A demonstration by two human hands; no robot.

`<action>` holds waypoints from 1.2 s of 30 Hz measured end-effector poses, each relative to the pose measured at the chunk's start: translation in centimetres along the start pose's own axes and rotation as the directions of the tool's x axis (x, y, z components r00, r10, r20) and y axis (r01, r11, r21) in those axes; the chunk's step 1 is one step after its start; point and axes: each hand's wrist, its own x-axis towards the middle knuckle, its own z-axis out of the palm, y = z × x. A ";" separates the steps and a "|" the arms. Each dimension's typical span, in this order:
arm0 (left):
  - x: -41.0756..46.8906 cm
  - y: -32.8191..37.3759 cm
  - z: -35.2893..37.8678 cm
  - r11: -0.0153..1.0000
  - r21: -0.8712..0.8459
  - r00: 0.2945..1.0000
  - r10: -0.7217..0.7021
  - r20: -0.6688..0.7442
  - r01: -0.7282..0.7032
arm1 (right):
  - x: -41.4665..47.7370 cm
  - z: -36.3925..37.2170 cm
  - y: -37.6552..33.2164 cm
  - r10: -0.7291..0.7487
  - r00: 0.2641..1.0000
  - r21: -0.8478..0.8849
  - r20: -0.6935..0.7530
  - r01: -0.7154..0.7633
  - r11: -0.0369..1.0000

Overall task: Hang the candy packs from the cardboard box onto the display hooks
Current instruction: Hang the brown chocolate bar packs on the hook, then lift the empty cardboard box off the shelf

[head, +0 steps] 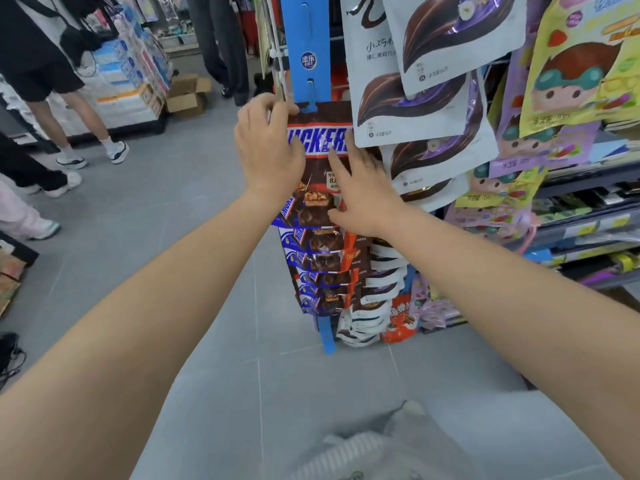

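Left hand (268, 147) grips a brown glossy Snickers pack (320, 142) at the blue plastic hanging strip (306, 46); right hand (363, 192) presses it, fingers straight.

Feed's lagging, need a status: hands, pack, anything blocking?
Left hand grips Snickers pack top corner; right hand flat on its front. Pack's top at blue strip tab, hooked or not unclear. White chocolate bags overlap its right edge.

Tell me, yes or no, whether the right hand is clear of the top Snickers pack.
No: the right hand lays straight fingers on the front of the Snickers pack, while the left hand grips its upper left corner.
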 end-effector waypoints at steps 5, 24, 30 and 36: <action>-4.0 3.0 1.0 0.968 -0.246 0.970 0.111 0.218 -0.055 | -4.8 2.2 1.6 0.022 0.998 0.110 -0.065 -0.015 0.994; -16.7 38.8 20.6 0.891 -0.445 0.210 0.421 0.883 0.085 | -33.8 5.3 32.8 0.621 0.687 0.088 0.378 -0.694 0.715; -21.9 47.5 30.3 0.918 -0.329 0.109 0.312 0.944 0.222 | -40.0 8.9 43.9 0.755 0.407 0.045 0.515 -0.892 0.450; -26.5 52.9 42.7 0.960 -0.200 -0.069 0.217 0.974 0.198 | -41.0 16.4 55.1 0.755 0.200 0.040 0.624 -0.974 0.225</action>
